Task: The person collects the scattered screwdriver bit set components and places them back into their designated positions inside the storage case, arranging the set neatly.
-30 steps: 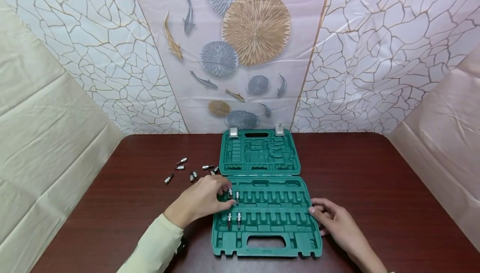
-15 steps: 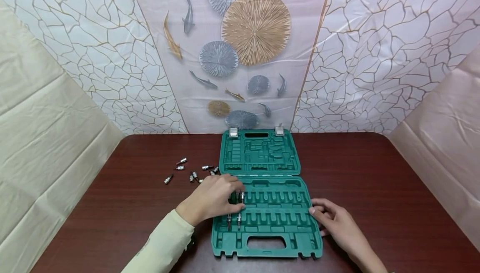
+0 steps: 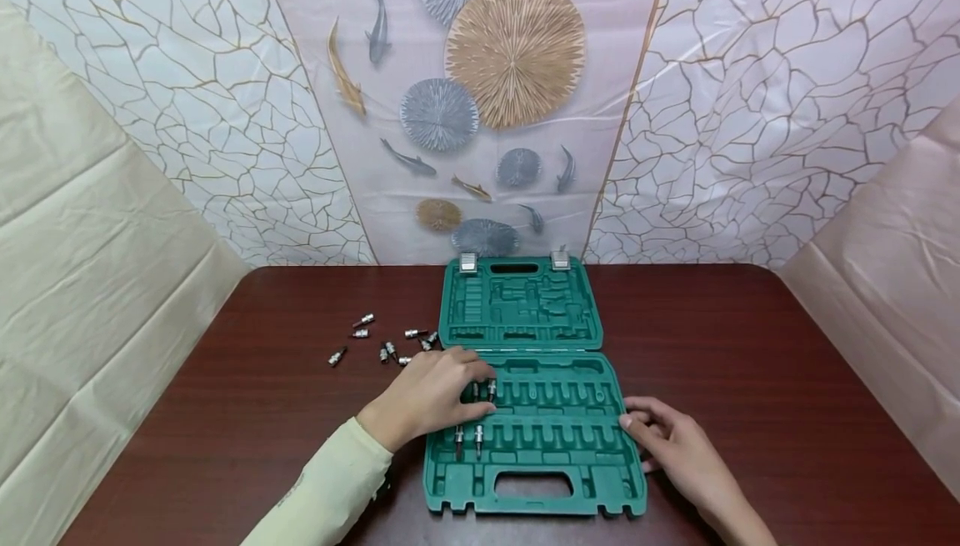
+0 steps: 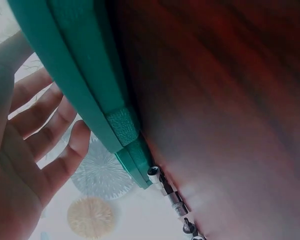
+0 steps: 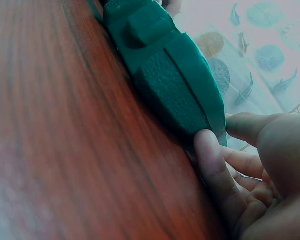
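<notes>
Table (image 3: pixel 225 413) of dark, perhaps wooden, top

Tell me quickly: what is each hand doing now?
Left hand: fingers pinch a socket bit in the green case.
Right hand: fingers steady the case's edge, holding nothing.

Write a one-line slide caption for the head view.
Left hand seats a bit in the open green case; right hand steadies its edge.

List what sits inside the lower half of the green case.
In the green case, two bits stand in the front row and one shows by the left hand. That hand covers the slots beneath it. The other slots look empty.
</notes>
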`<state>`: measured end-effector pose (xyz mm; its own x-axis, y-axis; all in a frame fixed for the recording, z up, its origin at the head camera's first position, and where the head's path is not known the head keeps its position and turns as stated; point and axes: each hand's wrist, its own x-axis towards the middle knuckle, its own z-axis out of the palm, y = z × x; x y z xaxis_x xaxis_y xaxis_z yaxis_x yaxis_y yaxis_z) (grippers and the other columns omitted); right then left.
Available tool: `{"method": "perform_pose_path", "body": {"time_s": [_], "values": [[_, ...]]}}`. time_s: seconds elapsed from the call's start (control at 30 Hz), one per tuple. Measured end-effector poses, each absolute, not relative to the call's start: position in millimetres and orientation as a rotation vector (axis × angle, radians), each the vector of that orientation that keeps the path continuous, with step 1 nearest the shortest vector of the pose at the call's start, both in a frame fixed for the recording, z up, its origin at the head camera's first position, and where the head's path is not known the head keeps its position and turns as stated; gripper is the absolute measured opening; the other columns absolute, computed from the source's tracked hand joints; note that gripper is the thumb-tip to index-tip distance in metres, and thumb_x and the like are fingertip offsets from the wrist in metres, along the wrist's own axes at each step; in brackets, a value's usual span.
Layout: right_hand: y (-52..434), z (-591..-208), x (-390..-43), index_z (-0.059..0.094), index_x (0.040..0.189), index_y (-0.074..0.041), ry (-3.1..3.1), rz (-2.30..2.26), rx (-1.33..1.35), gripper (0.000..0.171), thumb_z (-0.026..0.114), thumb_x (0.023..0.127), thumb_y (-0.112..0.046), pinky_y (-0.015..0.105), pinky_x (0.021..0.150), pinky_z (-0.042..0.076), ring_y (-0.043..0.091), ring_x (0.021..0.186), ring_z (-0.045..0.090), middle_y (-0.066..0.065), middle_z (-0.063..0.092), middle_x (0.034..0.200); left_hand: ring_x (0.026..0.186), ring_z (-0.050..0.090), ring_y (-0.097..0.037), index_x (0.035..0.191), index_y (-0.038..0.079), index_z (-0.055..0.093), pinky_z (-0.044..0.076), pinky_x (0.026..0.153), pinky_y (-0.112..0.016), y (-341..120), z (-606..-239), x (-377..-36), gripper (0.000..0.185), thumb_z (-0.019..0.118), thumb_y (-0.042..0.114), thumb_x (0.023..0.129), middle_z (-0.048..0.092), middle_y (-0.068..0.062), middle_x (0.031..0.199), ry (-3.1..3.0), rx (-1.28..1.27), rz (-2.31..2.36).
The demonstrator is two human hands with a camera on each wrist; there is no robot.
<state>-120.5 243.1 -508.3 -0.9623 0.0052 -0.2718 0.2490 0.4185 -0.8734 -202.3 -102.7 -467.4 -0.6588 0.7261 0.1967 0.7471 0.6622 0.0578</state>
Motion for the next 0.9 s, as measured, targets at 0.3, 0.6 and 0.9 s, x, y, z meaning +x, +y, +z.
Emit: {"method": "perform_pose_path", "body": {"time_s": [0.3, 0.6, 0.9], "values": [[241.6, -505.7, -120.6, 0.053, 0.150, -0.001, 2.435, -1.559, 0.234, 0.060, 0.066, 0.105, -0.038, 0.037, 0.070, 0.061, 0.019, 0.092, 0.068, 0.010, 0.068, 0.115, 0.091, 0.069, -0.010, 0.120, 0.023, 0.079, 0.048, 0.055, -0.021, -105.0, -469.7, -197.7, 0.032, 0.079, 0.044, 0.095, 0.072, 0.006, 0.112, -2.824, -1.138, -0.459], [243.3, -504.2, -119.2, 0.054, 0.149, -0.001, 2.433, -1.551, 0.250, 0.059, 0.067, 0.105, -0.039, 0.037, 0.071, 0.061, 0.020, 0.093, 0.068, 0.011, 0.068, 0.117, 0.086, 0.065, -0.004, 0.110, 0.025, 0.082, 0.054, 0.066, -0.025, -98.3, -472.8, -202.0, 0.025, 0.085, 0.040, 0.090, 0.071, 0.011, 0.100, -2.920, -0.973, -0.771], [241.2, -504.7, -119.8, 0.055, 0.149, -0.002, 2.426, -1.553, 0.255, 0.059, 0.067, 0.104, -0.039, 0.037, 0.072, 0.061, 0.020, 0.093, 0.068, 0.011, 0.068, 0.116, 0.088, 0.066, -0.007, 0.111, 0.022, 0.083, 0.055, 0.068, -0.027, -100.5, -470.8, -199.0, 0.025, 0.085, 0.037, 0.091, 0.071, 0.008, 0.100, -2.949, -0.948, -0.825]]}}
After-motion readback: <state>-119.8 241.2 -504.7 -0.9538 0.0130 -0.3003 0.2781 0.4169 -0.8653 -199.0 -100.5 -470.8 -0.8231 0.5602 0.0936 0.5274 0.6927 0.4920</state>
